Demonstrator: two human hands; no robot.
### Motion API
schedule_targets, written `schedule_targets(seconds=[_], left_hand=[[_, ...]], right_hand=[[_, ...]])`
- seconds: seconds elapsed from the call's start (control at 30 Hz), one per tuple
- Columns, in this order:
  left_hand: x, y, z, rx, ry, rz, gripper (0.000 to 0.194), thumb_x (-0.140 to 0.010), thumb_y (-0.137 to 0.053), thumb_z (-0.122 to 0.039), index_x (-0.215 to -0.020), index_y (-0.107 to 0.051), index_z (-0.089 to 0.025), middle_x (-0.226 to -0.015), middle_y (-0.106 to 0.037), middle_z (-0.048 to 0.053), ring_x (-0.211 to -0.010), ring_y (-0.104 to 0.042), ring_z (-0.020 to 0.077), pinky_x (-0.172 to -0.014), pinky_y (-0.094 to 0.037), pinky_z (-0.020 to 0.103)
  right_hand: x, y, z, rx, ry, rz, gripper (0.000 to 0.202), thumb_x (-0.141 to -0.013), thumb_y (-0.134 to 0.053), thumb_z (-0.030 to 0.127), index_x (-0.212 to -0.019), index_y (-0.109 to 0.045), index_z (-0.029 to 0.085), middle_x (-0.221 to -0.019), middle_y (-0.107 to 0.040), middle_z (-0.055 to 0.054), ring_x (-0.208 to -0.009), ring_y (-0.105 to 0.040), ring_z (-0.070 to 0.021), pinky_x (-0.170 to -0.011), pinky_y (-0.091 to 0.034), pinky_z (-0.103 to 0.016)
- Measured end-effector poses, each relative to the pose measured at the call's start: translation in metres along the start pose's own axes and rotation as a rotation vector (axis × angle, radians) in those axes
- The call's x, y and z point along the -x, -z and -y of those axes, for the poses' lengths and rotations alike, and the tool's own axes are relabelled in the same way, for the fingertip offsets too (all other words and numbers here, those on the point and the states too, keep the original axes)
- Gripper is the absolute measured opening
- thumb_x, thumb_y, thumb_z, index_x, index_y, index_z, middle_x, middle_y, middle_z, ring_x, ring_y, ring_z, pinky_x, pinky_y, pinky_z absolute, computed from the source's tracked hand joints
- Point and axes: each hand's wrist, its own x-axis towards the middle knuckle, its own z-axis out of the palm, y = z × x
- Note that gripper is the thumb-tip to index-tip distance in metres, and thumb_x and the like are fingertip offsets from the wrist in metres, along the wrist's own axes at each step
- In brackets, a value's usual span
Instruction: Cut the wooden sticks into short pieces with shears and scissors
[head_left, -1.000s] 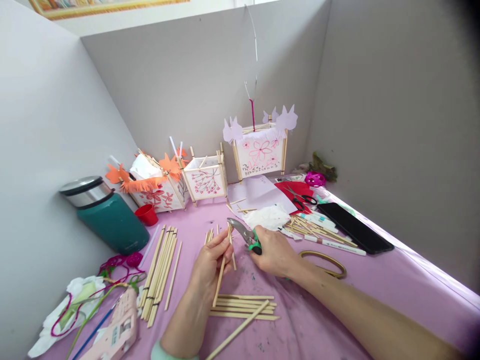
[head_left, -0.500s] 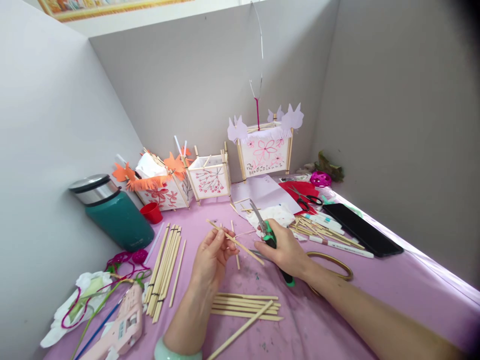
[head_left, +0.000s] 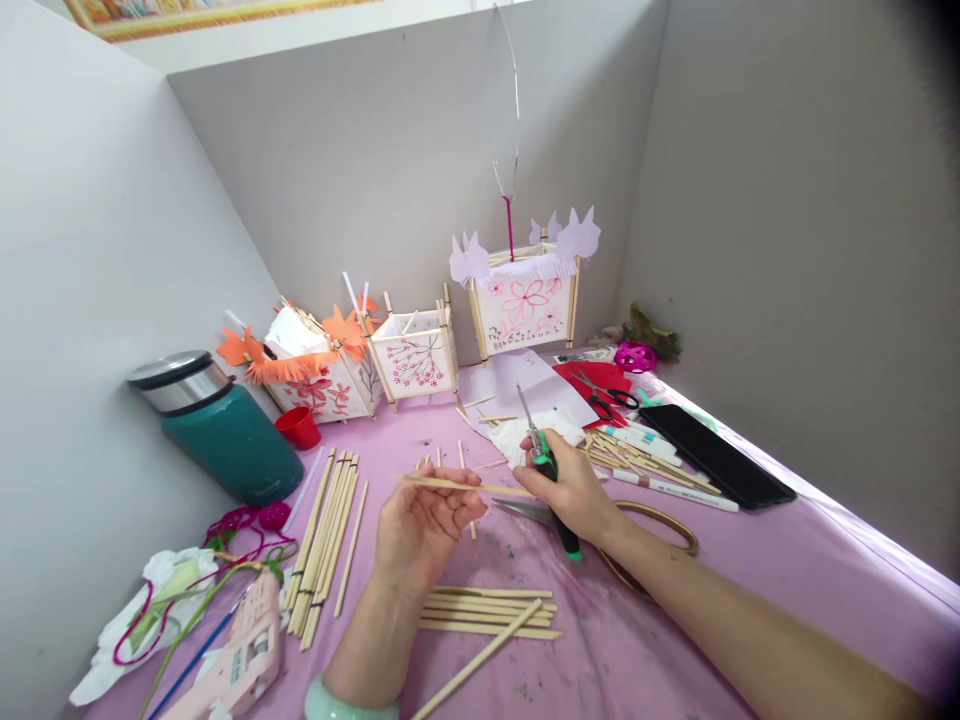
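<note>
Left hand (head_left: 420, 525): fingers loosely bent, thin wood stick (head_left: 442, 484) lying across them, near level, mid-frame. Can't tell if the thumb pins it. Stick's right end reaches the right hand's fingers; contact unclear.

Right hand (head_left: 576, 492): clamped on green-and-black pruning shears (head_left: 547, 462), blade pointing up the frame. Can't tell if the blades are apart.

Brass-handled scissors (head_left: 529, 511) on the table (head_left: 645, 650), partly under the right hand and wrist. Below the hands, lower centre: row of flat sticks (head_left: 487, 605), one longer stick lying diagonally over their right part. Left of the left hand: black-banded stick bundles (head_left: 324, 550), a loose stick just beside.

Right of centre: white tissue (head_left: 517, 432), pile of short sticks (head_left: 630, 460), white marker (head_left: 675, 490), black phone (head_left: 716, 455).

Back, left to right: orange-fringed lantern (head_left: 330, 397), plain-topped lantern (head_left: 415, 368), lilac-trimmed lantern (head_left: 525, 312). Left side: teal bottle (head_left: 232, 440), red cup (head_left: 298, 428) to its right, pink glue gun (head_left: 244, 645) in the lower left corner.
</note>
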Motion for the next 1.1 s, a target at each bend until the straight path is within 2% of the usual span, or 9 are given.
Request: schedule_targets(seconds=[0.07, 0.2, 0.3, 0.47, 0.63, 0.73, 0.87, 1.03, 1.1], left_hand=[[-0.001, 0.0, 0.001, -0.017, 0.034, -0.021, 0.026, -0.078, -0.065, -0.027, -0.061, -0.069, -0.009, -0.07, -0.071, 0.01, -0.053, -0.064, 0.0137, -0.058, -0.057, 0.026], [-0.004, 0.001, 0.006, -0.09, 0.028, -0.036, 0.013, -0.065, -0.079, -0.018, -0.067, -0.07, -0.01, -0.072, -0.07, 0.006, -0.057, -0.064, 0.0108, -0.061, -0.057, 0.023], [-0.005, 0.003, 0.008, -0.15, 0.012, -0.047, 0.02, -0.058, -0.084, -0.016, -0.072, -0.071, -0.009, -0.076, -0.07, 0.006, -0.061, -0.064, 0.0112, -0.065, -0.057, 0.024], [-0.005, 0.002, 0.007, -0.18, -0.011, -0.064, 0.021, -0.066, -0.08, -0.027, -0.071, -0.069, -0.01, -0.07, -0.066, 0.003, -0.054, -0.059, 0.0085, -0.064, -0.057, 0.027], [-0.005, 0.004, 0.007, -0.209, -0.046, -0.065, 0.02, -0.062, -0.081, -0.013, -0.077, -0.067, -0.014, -0.063, -0.058, -0.003, -0.055, -0.057, 0.008, -0.069, -0.057, 0.03], [-0.007, 0.008, 0.009, -0.211, -0.089, -0.083, 0.028, -0.06, -0.082, -0.011, -0.084, -0.069, -0.015, -0.072, -0.061, -0.002, -0.059, -0.059, 0.0088, -0.068, -0.056, 0.029], [-0.01, 0.012, 0.01, -0.208, -0.134, -0.067, 0.039, -0.06, -0.081, -0.011, -0.097, -0.07, -0.017, -0.084, -0.062, -0.001, -0.055, -0.057, 0.0067, -0.057, -0.051, 0.023], [-0.009, 0.008, 0.008, -0.174, -0.111, -0.057, 0.046, -0.061, -0.077, -0.006, -0.105, -0.069, -0.018, -0.108, -0.064, 0.005, -0.052, -0.053, 0.0034, -0.057, -0.05, 0.023], [-0.008, 0.007, 0.007, -0.141, -0.076, -0.05, 0.043, -0.063, -0.074, -0.005, -0.104, -0.069, -0.015, -0.11, -0.064, 0.008, -0.048, -0.049, 0.0018, -0.056, -0.049, 0.023]], right_hand=[[-0.001, 0.001, -0.002, -0.026, -0.003, -0.037, 0.024, -0.078, -0.059, 0.038, -0.091, -0.049, 0.021, -0.07, -0.053, 0.004, -0.063, -0.049, -0.0147, -0.062, -0.038, -0.028], [-0.004, 0.005, -0.003, -0.016, -0.022, -0.083, 0.026, -0.078, -0.059, 0.038, -0.094, -0.049, 0.02, -0.074, -0.056, 0.002, -0.066, -0.051, -0.0157, -0.064, -0.039, -0.029], [-0.004, 0.005, -0.002, 0.021, -0.015, -0.06, 0.025, -0.077, -0.059, 0.037, -0.092, -0.049, 0.02, -0.073, -0.055, 0.003, -0.066, -0.051, -0.0158, -0.063, -0.038, -0.029], [0.0, 0.001, 0.003, 0.161, 0.071, -0.004, 0.019, -0.076, -0.059, 0.031, -0.083, -0.044, 0.022, -0.068, -0.048, 0.004, -0.063, -0.045, -0.0145, -0.06, -0.035, -0.027], [0.003, -0.003, 0.002, 0.275, 0.139, 0.039, 0.017, -0.076, -0.058, 0.027, -0.086, -0.045, 0.021, -0.074, -0.05, 0.002, -0.067, -0.046, -0.0153, -0.062, -0.035, -0.027], [0.003, -0.004, 0.0, 0.362, 0.144, 0.053, 0.018, -0.076, -0.058, 0.028, -0.086, -0.044, 0.021, -0.077, -0.051, 0.001, -0.069, -0.047, -0.0163, -0.063, -0.036, -0.027], [0.002, -0.005, -0.003, 0.431, 0.13, 0.041, 0.019, -0.075, -0.058, 0.03, -0.083, -0.042, 0.022, -0.078, -0.051, -0.001, -0.072, -0.048, -0.0175, -0.064, -0.035, -0.028], [0.001, -0.006, -0.004, 0.47, 0.123, 0.045, 0.02, -0.074, -0.059, 0.031, -0.08, -0.041, 0.022, -0.078, -0.052, -0.002, -0.073, -0.048, -0.0183, -0.064, -0.034, -0.028], [0.002, -0.007, -0.005, 0.482, 0.123, 0.053, 0.02, -0.075, -0.058, 0.031, -0.081, -0.042, 0.022, -0.078, -0.052, -0.002, -0.073, -0.049, -0.0185, -0.065, -0.035, -0.028]])
